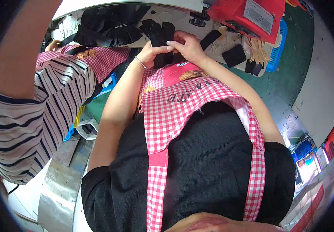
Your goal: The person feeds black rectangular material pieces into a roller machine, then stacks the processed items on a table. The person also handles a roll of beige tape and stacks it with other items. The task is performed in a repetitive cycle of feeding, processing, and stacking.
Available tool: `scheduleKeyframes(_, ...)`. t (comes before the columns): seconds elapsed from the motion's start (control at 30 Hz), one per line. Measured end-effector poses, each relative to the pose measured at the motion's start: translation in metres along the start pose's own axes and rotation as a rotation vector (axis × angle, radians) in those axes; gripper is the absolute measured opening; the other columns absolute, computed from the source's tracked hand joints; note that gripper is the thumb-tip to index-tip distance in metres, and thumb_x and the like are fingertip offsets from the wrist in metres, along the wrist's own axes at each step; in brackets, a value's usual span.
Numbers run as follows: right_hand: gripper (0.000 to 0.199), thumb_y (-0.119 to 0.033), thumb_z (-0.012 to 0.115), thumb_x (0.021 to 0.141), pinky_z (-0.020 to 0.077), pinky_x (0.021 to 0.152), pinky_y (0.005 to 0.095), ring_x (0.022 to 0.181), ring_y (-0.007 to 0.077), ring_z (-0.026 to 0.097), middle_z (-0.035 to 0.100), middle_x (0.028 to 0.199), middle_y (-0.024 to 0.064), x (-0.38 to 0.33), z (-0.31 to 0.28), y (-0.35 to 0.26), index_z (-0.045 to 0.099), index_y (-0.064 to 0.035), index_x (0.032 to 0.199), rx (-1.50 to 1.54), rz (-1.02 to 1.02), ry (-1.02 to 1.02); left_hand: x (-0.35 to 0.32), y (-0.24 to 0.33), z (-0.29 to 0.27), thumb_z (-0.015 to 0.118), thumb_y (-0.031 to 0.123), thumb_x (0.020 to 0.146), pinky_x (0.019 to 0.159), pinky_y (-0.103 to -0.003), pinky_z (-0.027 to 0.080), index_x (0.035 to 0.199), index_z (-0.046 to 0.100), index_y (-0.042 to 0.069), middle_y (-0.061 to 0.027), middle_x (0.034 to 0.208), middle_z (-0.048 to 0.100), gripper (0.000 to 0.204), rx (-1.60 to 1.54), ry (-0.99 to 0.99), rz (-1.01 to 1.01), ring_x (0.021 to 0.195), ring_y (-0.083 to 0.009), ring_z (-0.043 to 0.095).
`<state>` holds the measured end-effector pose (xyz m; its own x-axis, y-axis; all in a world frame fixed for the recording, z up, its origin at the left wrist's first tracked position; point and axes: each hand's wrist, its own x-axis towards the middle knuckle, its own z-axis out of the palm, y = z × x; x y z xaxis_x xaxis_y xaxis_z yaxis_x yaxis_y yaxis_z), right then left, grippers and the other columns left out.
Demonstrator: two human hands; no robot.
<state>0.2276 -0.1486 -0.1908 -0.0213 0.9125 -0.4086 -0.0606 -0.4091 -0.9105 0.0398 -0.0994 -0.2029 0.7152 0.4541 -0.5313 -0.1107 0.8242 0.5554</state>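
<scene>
Over the near edge of the worktable, my left hand [151,53] and my right hand [189,47] meet, thumbs almost touching. Both are closed on a thin black piece [160,34], which looks like leather or cloth. Part of it stands up above the fingers, and its lower part is hard to make out against the dark behind. A bracelet circles my left wrist. Just right of my right hand lies a black strip [210,39], and farther right a black square piece [234,56].
Fanned black pieces [122,35] lie left of my hands. To the right stand a red machine [244,17] and a blue basket [278,50], with a bundle of tan strips [255,48] between. A co-worker in a striped shirt [64,81] sits close on my left.
</scene>
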Motion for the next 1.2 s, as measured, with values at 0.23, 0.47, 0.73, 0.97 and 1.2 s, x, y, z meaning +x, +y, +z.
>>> scheduleKeyframes(0.23, 0.027, -0.016, 0.077, 0.087, 0.0555, 0.063, 0.0310, 0.068, 0.0151, 0.064, 0.067, 0.096, 0.0095, -0.003, 0.004, -0.007, 0.064, 0.0002, 0.104, -0.097, -0.026, 0.189, -0.014, -0.001, 0.006, 0.070, 0.001, 0.087, 0.095, -0.038, 0.055, 0.122, 0.062, 0.003, -0.0089, 0.111, 0.070, 0.036, -0.079, -0.005, -0.017, 0.102, -0.0215, 0.068)
scheduleKeyframes(0.47, 0.026, -0.012, 0.072, 0.085, 0.0562, 0.076, 0.0384, 0.083, 0.0275, 0.070, 0.065, 0.096, 0.0119, 0.007, -0.012, -0.027, 0.069, -0.0075, 0.109, -0.552, -0.397, 0.094, -0.001, -0.022, -0.006, 0.067, -0.010, 0.082, 0.098, -0.033, 0.052, 0.124, 0.060, 0.003, -0.0051, 0.108, 0.069, 0.045, 0.018, -0.111, 0.050, 0.100, -0.0194, 0.068)
scheduleKeyframes(0.73, 0.019, -0.017, 0.072, 0.093, 0.0515, 0.071, 0.0287, 0.076, 0.0157, 0.066, 0.070, 0.091, 0.0045, 0.011, -0.030, -0.022, 0.070, -0.0046, 0.106, -0.277, -0.146, 0.164, 0.008, -0.014, 0.008, 0.077, -0.003, 0.080, 0.095, -0.036, 0.054, 0.117, 0.062, 0.005, -0.0021, 0.102, 0.066, 0.040, -0.027, -0.119, -0.039, 0.096, -0.0180, 0.067)
scheduleKeyframes(0.97, 0.016, -0.010, 0.065, 0.098, 0.0495, 0.051, 0.0250, 0.062, 0.0147, 0.068, 0.072, 0.083, 0.0120, -0.017, -0.054, -0.030, 0.062, 0.0022, 0.107, 0.221, 0.050, 0.052, 0.016, -0.016, -0.012, 0.073, 0.018, 0.091, 0.084, -0.037, 0.056, 0.117, 0.063, -0.001, -0.0086, 0.097, 0.069, 0.033, 0.076, -0.256, -0.063, 0.087, -0.0199, 0.068)
scheduleKeyframes(1.2, 0.014, -0.011, 0.060, 0.100, 0.0526, 0.054, 0.0255, 0.061, 0.0118, 0.068, 0.071, 0.077, 0.0084, -0.038, -0.046, -0.058, 0.061, -0.0012, 0.110, -0.372, 0.052, -0.067, 0.009, 0.012, 0.022, 0.062, 0.024, 0.101, 0.094, -0.044, 0.057, 0.124, 0.061, 0.001, -0.0137, 0.113, 0.070, 0.033, -0.156, -0.137, -0.222, 0.104, -0.0265, 0.070)
